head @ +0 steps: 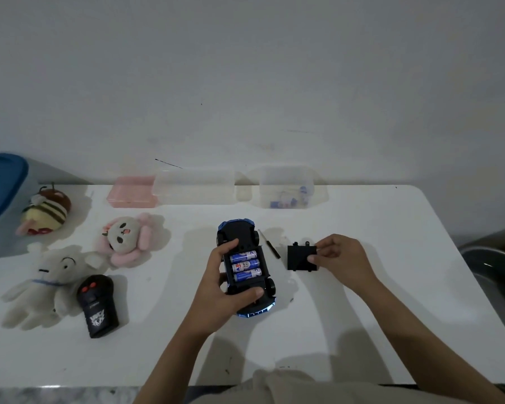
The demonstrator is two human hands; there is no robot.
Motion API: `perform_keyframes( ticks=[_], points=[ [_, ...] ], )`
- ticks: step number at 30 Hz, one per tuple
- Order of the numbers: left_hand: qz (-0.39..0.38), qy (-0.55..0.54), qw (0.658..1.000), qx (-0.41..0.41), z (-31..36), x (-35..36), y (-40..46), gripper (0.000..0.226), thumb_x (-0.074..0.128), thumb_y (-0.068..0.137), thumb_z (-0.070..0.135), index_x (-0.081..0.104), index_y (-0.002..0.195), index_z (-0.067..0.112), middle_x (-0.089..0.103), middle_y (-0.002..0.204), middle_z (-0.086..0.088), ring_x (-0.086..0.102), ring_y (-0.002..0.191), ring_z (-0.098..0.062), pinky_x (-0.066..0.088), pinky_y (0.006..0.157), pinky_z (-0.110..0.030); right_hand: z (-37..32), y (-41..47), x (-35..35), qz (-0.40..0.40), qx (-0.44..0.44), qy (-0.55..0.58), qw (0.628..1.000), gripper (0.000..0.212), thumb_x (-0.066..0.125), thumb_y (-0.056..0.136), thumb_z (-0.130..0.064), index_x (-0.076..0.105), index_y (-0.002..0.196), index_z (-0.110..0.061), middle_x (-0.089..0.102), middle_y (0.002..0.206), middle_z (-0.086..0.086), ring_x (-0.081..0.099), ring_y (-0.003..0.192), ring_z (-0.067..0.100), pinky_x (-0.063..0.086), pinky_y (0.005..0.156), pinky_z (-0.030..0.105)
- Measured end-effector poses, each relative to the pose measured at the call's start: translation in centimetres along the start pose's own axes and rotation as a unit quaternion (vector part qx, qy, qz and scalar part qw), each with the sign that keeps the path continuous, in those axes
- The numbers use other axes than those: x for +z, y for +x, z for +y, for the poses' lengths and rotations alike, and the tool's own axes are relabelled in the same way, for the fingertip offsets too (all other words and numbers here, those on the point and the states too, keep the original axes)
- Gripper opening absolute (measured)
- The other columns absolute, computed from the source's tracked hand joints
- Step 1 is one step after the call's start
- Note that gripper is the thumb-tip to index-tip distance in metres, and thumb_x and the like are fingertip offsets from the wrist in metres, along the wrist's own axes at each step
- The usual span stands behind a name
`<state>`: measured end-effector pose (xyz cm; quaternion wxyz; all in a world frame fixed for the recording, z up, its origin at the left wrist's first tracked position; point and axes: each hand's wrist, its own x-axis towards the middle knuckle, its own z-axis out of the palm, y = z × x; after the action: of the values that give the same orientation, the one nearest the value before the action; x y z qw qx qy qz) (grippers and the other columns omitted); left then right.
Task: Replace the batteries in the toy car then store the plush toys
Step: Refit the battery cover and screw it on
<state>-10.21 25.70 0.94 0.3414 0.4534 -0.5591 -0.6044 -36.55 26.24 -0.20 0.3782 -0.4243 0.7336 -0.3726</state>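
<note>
Left to right, I see three plush toys near the table's (pixel 362 330) left edge: a striped one (pixel 45 211), a white one (pixel 45 282) and a pink-maned one (pixel 127 239), with a black remote control (pixel 99 306) beside the white one. At centre, my left hand (pixel 226 282) grips the upturned blue toy car (pixel 245 265), three batteries (pixel 245 265) exposed. A small screwdriver (pixel 269 244) lies just right. My right hand (pixel 340 259) pinches the black battery cover (pixel 301 257).

Batteries (pixel 245 265) in the upturned toy car (pixel 245 269) — blue labels, middle one showing a red "A"; further print blurred. Remote control (pixel 99 306), left of the car — logo illegible.
</note>
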Motion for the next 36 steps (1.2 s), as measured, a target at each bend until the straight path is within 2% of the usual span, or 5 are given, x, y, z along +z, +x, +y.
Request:
perform_keyframes(
  ticks=[9, 13, 22, 30, 36],
  points=[
    [-0.017, 0.016, 1.0, 0.021, 0.9, 0.1, 1.8, 0.081, 0.079, 0.063, 0.01, 0.043, 0.128, 0.043, 0.054, 0.128, 0.008, 0.064, 0.104, -0.02, 0.055, 0.079, -0.026, -5.7, -0.2, -0.3, -0.073, -0.091, 0.211, 0.97, 0.023, 0.073, 0.073, 0.005, 0.071, 0.085, -0.013, 0.069, 0.058, 0.001, 0.063, 0.058, 0.014, 0.052, 0.067, 0.026],
    [-0.022, 0.021, 0.999, 0.039, 1.9, 0.4, 3.1, 0.082, 0.08, 0.061, 0.012, 0.043, 0.128, 0.041, 0.056, 0.124, 0.007, 0.063, 0.106, -0.022, 0.054, 0.09, -0.039, -8.3, -0.4, 0.8, -0.126, -0.123, 0.21, 0.962, 0.022, 0.072, 0.073, 0.009, 0.07, 0.084, -0.009, 0.067, 0.054, -0.004, 0.06, 0.052, 0.004, 0.046, 0.057, 0.012],
    [-0.034, 0.019, 0.998, 0.046, 3.7, 0.3, 4.7, 0.081, 0.078, 0.061, 0.002, 0.046, 0.124, 0.041, 0.058, 0.119, 0.01, 0.067, 0.094, -0.023, 0.058, 0.08, -0.04, -9.1, 0.6, 2.0, -0.124, -0.16, 0.17, 0.964, 0.027, 0.079, 0.07, -0.002, 0.076, 0.079, -0.027, 0.071, 0.066, 0.0, 0.063, 0.069, 0.019, 0.049, 0.075, 0.041],
    [-0.037, 0.023, 0.998, 0.048, 3.7, -0.5, 5.1, 0.08, 0.079, 0.059, 0.009, 0.046, 0.124, 0.039, 0.057, 0.122, 0.009, 0.066, 0.097, -0.022, 0.057, 0.083, -0.041, -9.5, 1.3, 2.7, -0.112, -0.189, 0.084, 0.972, 0.026, 0.081, 0.07, -0.009, 0.073, 0.082, -0.031, 0.067, 0.067, -0.018, 0.05, 0.058, 0.003, 0.042, 0.061, 0.021],
    [-0.035, 0.035, 0.998, 0.045, 3.8, -1.0, 5.5, 0.078, 0.077, 0.062, 0.002, 0.045, 0.123, 0.038, 0.058, 0.115, 0.017, 0.066, 0.095, -0.019, 0.057, 0.081, -0.036, -9.9, 1.8, 3.1, -0.122, -0.18, 0.091, 0.972, 0.022, 0.079, 0.072, -0.006, 0.074, 0.081, -0.025, 0.068, 0.063, -0.012, 0.058, 0.063, 0.007, 0.05, 0.069, 0.028]
  ],
)
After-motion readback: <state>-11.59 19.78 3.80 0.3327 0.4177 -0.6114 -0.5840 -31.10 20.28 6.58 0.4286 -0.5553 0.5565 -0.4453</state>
